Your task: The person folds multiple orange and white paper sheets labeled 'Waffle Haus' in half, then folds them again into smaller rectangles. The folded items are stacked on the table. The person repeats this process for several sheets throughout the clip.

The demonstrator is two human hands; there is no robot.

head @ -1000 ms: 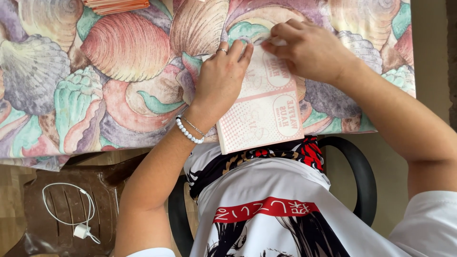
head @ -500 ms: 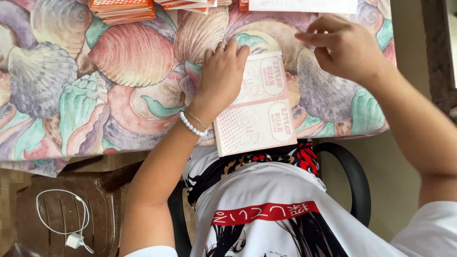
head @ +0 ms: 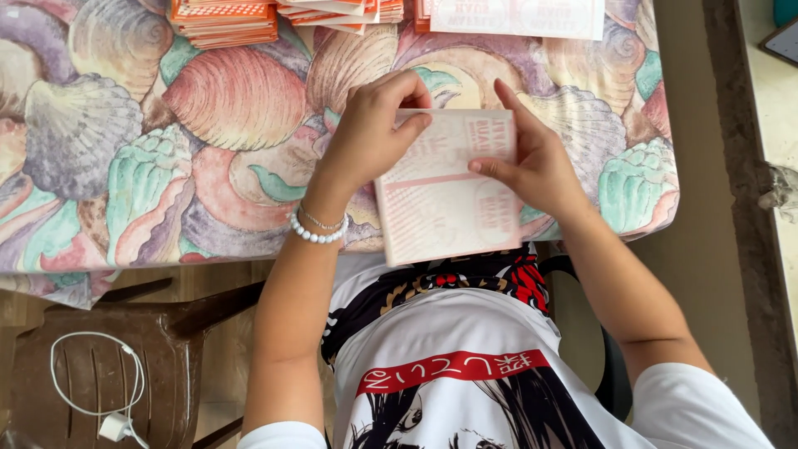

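Centre of frame, at table's near edge: pink-and-white printed paper sheet [head: 445,195], long axis toward the body.
Left hand [head: 370,137]: fingers pinching sheet's upper left corner.
Right hand [head: 536,162]: fingertips pressed on right half, thumb beneath.
Sheet under both hands, equally near.
Upper frame: orange paper stacks [head: 224,18] on shell-print tablecloth [head: 125,150].

Pale pink-printed paper sheet [head: 449,187], flat on table's near edge, lower end overhanging toward lap.

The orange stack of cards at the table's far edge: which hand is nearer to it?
Left. The left hand sits at the printed sheet's left top corner, below and right of the orange stack; the right hand is farther right.
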